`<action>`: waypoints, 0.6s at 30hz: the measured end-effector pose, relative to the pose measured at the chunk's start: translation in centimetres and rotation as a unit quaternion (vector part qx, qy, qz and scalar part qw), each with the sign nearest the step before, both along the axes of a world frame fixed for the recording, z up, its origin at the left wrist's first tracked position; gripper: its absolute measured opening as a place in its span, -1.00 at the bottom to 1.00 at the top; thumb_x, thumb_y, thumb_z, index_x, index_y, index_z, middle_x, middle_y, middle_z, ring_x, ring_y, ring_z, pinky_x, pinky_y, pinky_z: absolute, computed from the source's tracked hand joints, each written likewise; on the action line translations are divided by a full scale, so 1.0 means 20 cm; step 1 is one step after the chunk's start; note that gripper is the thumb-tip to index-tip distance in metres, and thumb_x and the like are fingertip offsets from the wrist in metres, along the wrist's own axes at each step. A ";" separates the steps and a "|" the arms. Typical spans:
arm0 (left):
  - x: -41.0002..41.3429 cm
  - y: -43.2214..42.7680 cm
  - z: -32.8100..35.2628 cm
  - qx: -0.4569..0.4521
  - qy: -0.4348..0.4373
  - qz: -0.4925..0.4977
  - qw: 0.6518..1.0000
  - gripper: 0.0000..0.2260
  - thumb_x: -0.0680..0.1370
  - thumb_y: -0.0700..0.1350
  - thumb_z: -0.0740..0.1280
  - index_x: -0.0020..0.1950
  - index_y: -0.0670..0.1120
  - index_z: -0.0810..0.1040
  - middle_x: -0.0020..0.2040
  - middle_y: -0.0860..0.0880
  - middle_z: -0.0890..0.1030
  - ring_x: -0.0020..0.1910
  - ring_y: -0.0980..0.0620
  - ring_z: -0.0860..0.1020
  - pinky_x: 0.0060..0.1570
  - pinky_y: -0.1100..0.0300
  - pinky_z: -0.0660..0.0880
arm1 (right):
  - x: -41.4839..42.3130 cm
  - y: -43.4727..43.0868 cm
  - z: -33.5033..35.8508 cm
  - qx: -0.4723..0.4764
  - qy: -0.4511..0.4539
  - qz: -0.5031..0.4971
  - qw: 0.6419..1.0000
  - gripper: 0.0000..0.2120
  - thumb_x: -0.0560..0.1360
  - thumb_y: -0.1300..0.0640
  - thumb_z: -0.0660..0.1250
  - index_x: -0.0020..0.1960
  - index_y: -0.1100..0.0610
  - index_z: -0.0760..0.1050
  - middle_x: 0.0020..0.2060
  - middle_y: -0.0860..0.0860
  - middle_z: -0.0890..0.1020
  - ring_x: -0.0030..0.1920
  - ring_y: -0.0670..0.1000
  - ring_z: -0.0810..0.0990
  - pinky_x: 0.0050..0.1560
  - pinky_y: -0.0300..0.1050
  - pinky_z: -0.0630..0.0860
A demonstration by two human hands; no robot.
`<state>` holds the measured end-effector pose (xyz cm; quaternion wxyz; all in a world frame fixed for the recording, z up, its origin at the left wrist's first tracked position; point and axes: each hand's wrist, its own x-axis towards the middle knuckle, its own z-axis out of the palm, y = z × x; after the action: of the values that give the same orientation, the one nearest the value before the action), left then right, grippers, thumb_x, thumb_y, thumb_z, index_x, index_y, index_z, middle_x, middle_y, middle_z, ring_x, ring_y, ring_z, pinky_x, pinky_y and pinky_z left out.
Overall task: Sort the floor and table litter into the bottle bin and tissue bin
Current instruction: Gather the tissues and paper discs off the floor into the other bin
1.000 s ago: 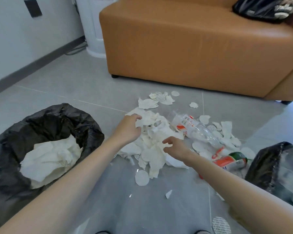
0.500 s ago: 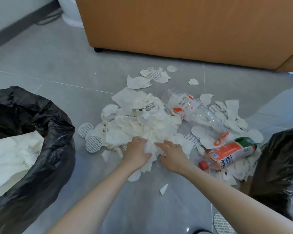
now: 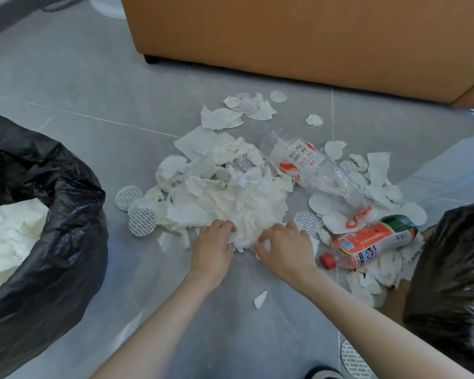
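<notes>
A heap of white tissues (image 3: 225, 187) lies on the grey floor, mixed with round paper discs. My left hand (image 3: 212, 247) and my right hand (image 3: 283, 247) both grip the near edge of the heap, fingers curled into the paper. A clear empty bottle (image 3: 312, 170) with an orange label lies to the right of the heap. An orange-labelled bottle with a red cap (image 3: 367, 246) lies nearer, beside my right hand. The black-lined tissue bin (image 3: 66, 214) stands at the left, with white tissue inside. The black-lined bottle bin (image 3: 449, 269) stands at the right edge.
An orange-brown sofa (image 3: 298, 36) blocks the far side. More tissue scraps and discs are scattered toward the sofa and around the right bin. A small scrap (image 3: 260, 299) lies between my forearms, and a printed disc (image 3: 352, 358) sits near my foot.
Both hands came down from the top of the heap to its near edge and closed on the tissues. The view tilted down and moved closer to the floor.
</notes>
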<state>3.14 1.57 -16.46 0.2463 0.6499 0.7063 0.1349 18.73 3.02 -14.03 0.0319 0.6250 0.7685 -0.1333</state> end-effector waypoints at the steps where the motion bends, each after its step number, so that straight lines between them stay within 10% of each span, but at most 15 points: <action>1: -0.01 0.00 0.01 0.006 -0.008 0.008 1.000 -0.70 0.54 -0.23 0.20 0.24 0.00 0.45 0.21 0.04 0.49 0.12 -0.03 0.47 -0.03 0.16 0.40 | -0.01 0.01 0.01 0.036 0.025 0.003 0.999 -0.70 0.50 -0.11 0.27 0.15 -0.01 0.56 0.10 -0.02 0.56 0.15 0.11 0.45 0.04 -0.01 0.38; 7: -0.10 -0.02 0.04 0.056 -0.038 0.069 0.995 -0.69 0.55 -0.28 0.18 0.19 0.00 0.53 0.09 0.01 0.63 0.05 -0.05 0.57 -0.02 0.04 0.49 | -0.05 0.04 -0.03 -0.081 0.034 0.048 0.995 -0.46 0.50 -0.04 0.32 0.44 -0.07 0.26 0.44 -0.03 0.20 0.28 0.12 0.32 0.04 -0.01 0.46; 18: -0.18 0.04 0.18 0.140 -0.306 0.275 0.900 -0.77 0.51 -0.30 0.31 0.06 -0.03 0.60 -0.05 0.14 0.60 -0.01 0.17 0.56 -0.03 0.36 0.50 | 0.06 0.02 -0.04 -0.037 0.166 -0.117 0.978 -0.85 0.48 0.23 0.23 -0.03 0.20 0.56 -0.12 0.08 0.64 -0.06 0.13 0.58 -0.13 -0.03 0.48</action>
<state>-0.38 2.44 -12.93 0.3097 0.3840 0.7203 0.4875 19.84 3.45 -14.89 -0.0889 0.6776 0.6794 -0.2670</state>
